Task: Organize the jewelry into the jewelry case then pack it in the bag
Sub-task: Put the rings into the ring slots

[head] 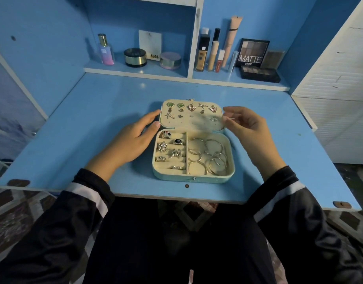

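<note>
Shelf at rear, left bay: perfume bottle (105, 50), dark round jar (135, 57), card marked NUDE (150, 45), lavender compact (170, 60).

Blue desk (90, 124), left of centre: left hand (133, 138) lies palm down, fingers straight and loosely spread. Its fingertips and thumb tip touch the left edge of the case lid.

Centre of desk: jewelry case (194, 178), pale green, cream lining, lying fully open and flat, lid hinged away from the person. Lid panel carries stud earrings (191, 108) in rows. Base, left compartment: rings (170, 150) seated in the padded rolls. Base, right compartment: silver bangles (209, 157) piled loose, overlapping.

Right of the lid: right hand (247, 128) raised off the desk, fingers curled. Thumb and forefinger pinch a small silver piece (231, 118) just beside the lid's right edge; its kind cannot be told at this size.

Shelf at rear, right bay: foundation bottle (203, 53), upright cosmetic tubes (214, 55), eyeshadow palette marked MATTE (252, 53) propped upright, dark palette (259, 74) lying flat before it.
</note>
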Demonstrator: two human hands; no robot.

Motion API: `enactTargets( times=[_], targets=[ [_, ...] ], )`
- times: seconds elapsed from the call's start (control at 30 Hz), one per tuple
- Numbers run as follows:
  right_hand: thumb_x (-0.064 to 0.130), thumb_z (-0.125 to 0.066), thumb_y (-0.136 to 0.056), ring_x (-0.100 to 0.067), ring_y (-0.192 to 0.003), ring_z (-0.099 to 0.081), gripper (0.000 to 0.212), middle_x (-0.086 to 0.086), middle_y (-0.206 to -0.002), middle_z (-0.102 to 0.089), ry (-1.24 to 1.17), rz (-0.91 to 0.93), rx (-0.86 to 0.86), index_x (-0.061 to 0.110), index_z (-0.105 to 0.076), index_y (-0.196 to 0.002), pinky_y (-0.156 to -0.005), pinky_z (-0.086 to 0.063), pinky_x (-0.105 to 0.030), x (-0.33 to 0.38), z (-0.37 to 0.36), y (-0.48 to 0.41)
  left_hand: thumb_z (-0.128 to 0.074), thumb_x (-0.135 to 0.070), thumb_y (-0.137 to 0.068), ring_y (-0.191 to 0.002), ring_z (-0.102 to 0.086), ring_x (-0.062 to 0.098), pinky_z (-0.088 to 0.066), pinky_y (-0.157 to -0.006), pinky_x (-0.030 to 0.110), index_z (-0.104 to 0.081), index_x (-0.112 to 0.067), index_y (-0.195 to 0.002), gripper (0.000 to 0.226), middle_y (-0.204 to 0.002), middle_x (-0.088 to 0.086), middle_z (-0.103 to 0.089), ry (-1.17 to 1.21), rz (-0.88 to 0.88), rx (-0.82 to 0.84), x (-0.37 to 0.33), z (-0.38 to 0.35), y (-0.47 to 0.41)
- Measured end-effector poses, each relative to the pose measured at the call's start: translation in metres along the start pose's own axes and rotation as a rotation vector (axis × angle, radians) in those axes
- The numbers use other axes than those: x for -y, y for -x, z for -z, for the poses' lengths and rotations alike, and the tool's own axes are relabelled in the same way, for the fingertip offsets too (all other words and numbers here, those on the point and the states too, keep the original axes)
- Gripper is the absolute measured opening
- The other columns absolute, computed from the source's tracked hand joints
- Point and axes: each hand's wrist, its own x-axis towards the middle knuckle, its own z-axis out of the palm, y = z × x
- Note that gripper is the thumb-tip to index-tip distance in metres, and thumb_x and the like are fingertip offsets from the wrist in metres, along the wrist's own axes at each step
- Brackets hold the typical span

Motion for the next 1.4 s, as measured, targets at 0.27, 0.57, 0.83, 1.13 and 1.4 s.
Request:
enactTargets(
  times=[0.27,0.57,0.83,1.13,1.4],
  targets=[
    [0.036,-0.060,-0.093,-0.013,-0.111,-0.062,0.042,0.002,-0.120,-0.066,0.140,-0.069,0.048,0.027,-0.055,-0.134,-0.101,-0.049,-0.038,-0.026,-0.013,-0.031,-0.035,-0.044,-0.103,-0.140,-0.039,0.016,-0.031,-0.110,0.031,-0.025,-0.035,-0.152,0.051,-0.154,-0.007,-0.038,-0.066,0.011,0.027,0.001,-0.004,-0.040],
    [0.034,-0.052,-0.099,-0.005,-0.106,-0.054,0.040,0.004,-0.123,-0.063,0.401,-0.004,0.011,0.017,-0.055,-0.135,-0.091,-0.039,-0.017,-0.026,-0.015,-0.045,-0.031,-0.045,-0.104,-0.133,-0.045,0.019,-0.034,-0.094,0.025,-0.030,-0.038,-0.150,0.047,-0.147,-0.004,-0.047,-0.111,0.002,-0.016,-0.002,-0.009,-0.062],
    [0.033,-0.054,-0.098,-0.001,-0.098,-0.056,0.037,0.011,-0.108,-0.063,0.373,-0.006,-0.010,0.020,-0.059,-0.132,-0.077,-0.039,0.000,-0.028,-0.014,-0.047,-0.036,-0.040,-0.104,-0.124,-0.053,0.017,-0.040,-0.095,0.029,-0.036,-0.039,-0.147,0.043,-0.138,-0.005,-0.057,-0.105,-0.016,-0.054,0.001,-0.010,-0.062],
    [0.031,-0.057,-0.097,0.003,-0.098,-0.063,0.034,0.015,-0.125,-0.063,0.142,-0.002,-0.068,0.027,-0.060,-0.130,-0.096,-0.051,-0.029,-0.024,-0.016,-0.048,-0.038,-0.033,-0.105,-0.080,-0.050,-0.005,-0.039,-0.075,0.007,-0.035,-0.039,-0.148,0.043,-0.098,-0.013,-0.053,0.070,-0.050,-0.141,-0.002,-0.015,-0.064],
    [0.023,-0.055,-0.098,-0.010,-0.098,-0.061,0.032,-0.001,-0.118,-0.069,-0.017,-0.003,-0.110,0.026,-0.059,-0.130,-0.104,-0.045,-0.047,-0.017,-0.019,-0.060,-0.039,-0.026,-0.105,-0.097,-0.055,0.001,-0.046,-0.088,0.021,-0.037,-0.034,-0.147,0.043,-0.114,-0.020,-0.056,0.207,-0.109,-0.248,-0.019,-0.017,-0.074]
  ],
)
